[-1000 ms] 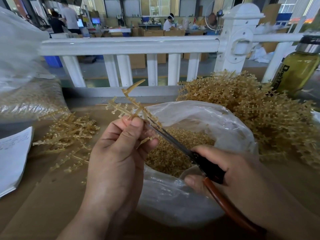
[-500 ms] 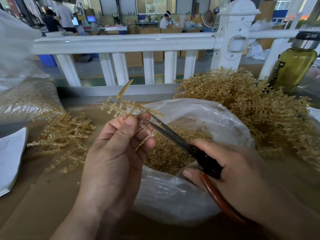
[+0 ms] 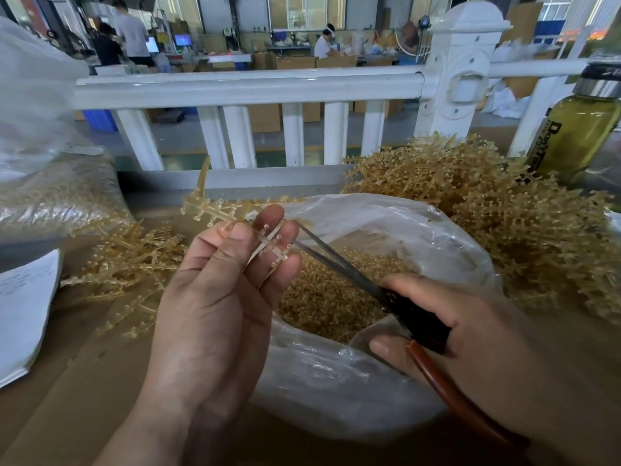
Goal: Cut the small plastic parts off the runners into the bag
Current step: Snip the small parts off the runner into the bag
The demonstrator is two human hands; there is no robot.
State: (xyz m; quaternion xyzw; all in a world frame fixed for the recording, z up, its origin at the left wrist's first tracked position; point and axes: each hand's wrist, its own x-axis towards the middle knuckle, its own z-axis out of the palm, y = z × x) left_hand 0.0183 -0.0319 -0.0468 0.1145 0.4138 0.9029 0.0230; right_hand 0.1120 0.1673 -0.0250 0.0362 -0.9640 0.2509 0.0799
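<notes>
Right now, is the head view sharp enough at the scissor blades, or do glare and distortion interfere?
Head view: the dark metal scissors look slightly smeared at the blades; the amber plastic runner in the left hand is crisp; the clear plastic bag shows mild sheen; the white railing bows from the wide lens; the right hand is dimly lit.

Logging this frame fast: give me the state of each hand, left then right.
Left hand: closed, pinching a runner above the bag.
Right hand: closed, gripping the scissors, blades reaching toward the runner.
</notes>
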